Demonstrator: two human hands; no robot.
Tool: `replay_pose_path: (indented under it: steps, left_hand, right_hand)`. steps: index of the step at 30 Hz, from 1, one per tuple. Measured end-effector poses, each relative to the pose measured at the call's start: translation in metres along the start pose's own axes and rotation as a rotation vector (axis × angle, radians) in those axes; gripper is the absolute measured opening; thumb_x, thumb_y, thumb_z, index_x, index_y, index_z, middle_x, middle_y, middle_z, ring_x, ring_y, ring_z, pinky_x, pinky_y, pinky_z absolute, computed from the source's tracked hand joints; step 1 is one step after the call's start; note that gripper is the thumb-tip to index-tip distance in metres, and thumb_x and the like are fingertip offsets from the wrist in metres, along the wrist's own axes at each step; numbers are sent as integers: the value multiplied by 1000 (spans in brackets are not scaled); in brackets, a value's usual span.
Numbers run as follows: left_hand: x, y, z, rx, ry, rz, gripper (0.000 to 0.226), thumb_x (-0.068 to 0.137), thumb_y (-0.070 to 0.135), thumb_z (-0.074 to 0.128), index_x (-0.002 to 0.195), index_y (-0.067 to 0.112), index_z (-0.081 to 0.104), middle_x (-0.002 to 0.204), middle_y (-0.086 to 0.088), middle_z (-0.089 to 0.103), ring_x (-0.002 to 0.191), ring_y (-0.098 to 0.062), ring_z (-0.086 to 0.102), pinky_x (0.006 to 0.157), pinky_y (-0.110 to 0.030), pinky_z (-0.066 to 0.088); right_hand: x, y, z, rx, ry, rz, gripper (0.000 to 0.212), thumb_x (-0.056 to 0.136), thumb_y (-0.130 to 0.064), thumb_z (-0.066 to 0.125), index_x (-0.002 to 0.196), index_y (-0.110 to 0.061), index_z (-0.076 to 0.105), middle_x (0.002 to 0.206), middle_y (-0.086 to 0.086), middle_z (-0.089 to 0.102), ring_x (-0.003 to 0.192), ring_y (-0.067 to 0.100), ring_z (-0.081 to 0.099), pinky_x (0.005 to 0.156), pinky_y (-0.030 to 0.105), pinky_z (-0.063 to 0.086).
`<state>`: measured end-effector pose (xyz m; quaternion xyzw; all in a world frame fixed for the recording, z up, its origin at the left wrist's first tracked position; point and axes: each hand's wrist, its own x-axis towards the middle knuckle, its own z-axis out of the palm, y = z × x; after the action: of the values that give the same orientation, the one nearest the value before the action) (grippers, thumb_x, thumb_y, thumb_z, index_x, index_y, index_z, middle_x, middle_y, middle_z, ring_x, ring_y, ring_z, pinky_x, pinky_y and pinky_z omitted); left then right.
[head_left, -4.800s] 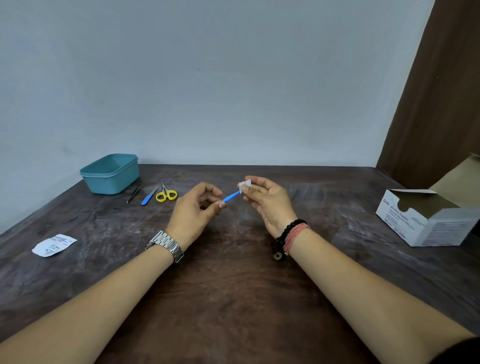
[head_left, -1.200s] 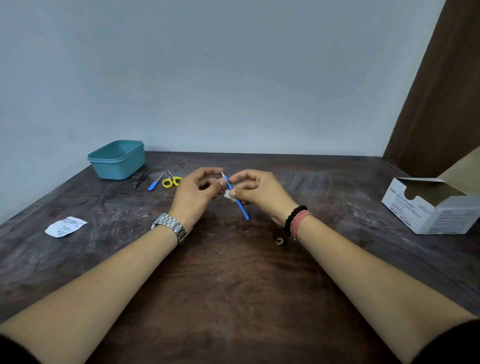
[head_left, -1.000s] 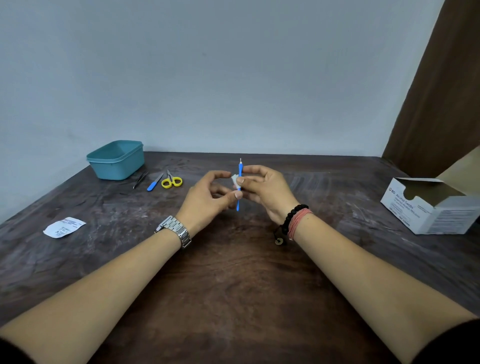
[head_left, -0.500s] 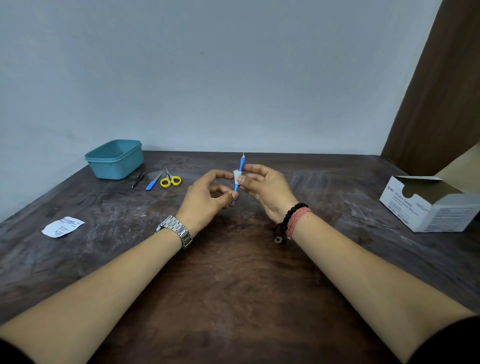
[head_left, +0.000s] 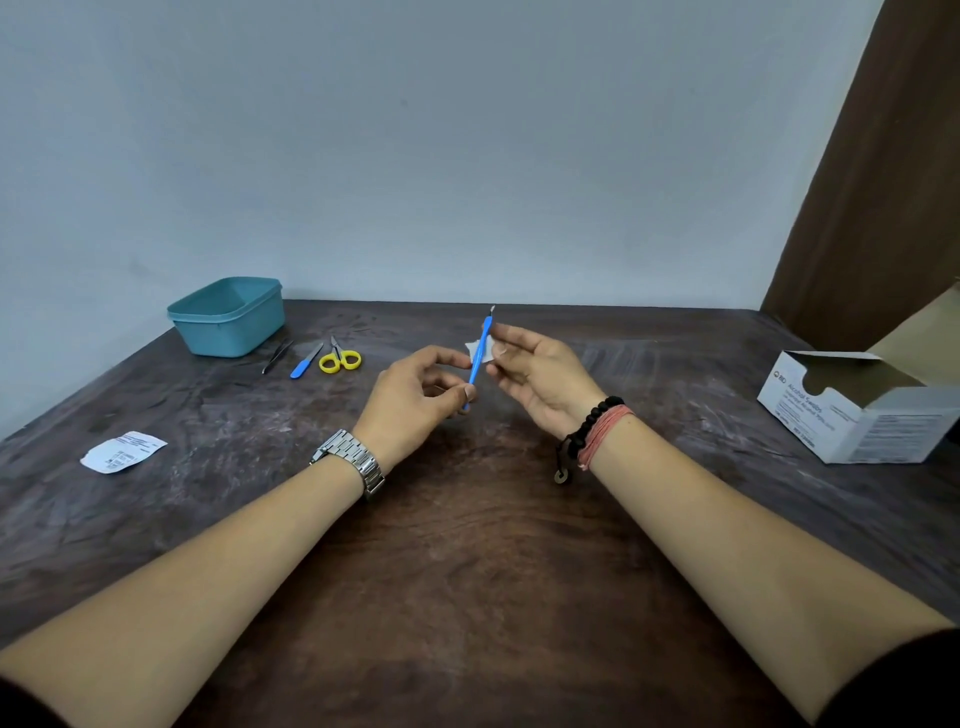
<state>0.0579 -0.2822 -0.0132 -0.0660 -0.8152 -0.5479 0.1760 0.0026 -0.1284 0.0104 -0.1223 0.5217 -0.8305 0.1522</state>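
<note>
A thin blue-handled tool (head_left: 481, 349) with a small metal tip stands nearly upright above the middle of the dark wooden table (head_left: 467, 597). My left hand (head_left: 415, 400) pinches its lower end between thumb and forefinger. My right hand (head_left: 540, 374) pinches a small white swab pad (head_left: 477, 351) against the tool's upper handle. Both hands hover a little above the table.
At the back left stand a teal plastic tub (head_left: 228, 317), black tweezers (head_left: 277, 356), a second blue-handled tool (head_left: 306, 360) and yellow scissors (head_left: 340, 357). A torn white wrapper (head_left: 122, 451) lies at the left. An open white swab box (head_left: 857, 405) sits at the right.
The blue tool was turned from slanting down to standing upright with its tip up. My right hand's pad has slid up along the handle. My left hand now grips the bottom end.
</note>
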Motion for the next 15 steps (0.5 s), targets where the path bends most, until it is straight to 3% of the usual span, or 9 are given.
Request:
replay_pose_path:
  steps: [3,6,12,15]
  left_hand:
    - [-1,1,0,26,7,0,20,84,11,70,99,22,65,77,-1,74,70,-15,71,73,-26,54]
    - [-1,2,0,55,20,3,17,84,11,70,98,19,66,76,0,74,67,-12,70,72,-25,55]
    - [-2,2,1,68,11,9,14,84,9,69,96,15,67,77,-1,74,67,-13,70,74,-27,56]
    - [-2,3,0,89,28,11,13,84,10,70,92,20,67,77,0,74,66,-12,70,71,-24,55]
  right_hand:
    - [0,-1,0,117,-13,18,24,93,11,46,108,-3,60,77,2,71,63,3,68,66,15,55]
    - [-1,0,1,213,-43,30,19,94,10,45,98,-1,60,73,4,74,67,7,71,68,15,56]
    - [1,-3,0,297,-32,5,23,94,9,44,95,-4,63,100,12,68,91,15,67,70,18,57]
    - [0,-2,-2,249,-67,17,25,93,11,45,101,-6,62,95,9,71,88,13,68,72,18,56]
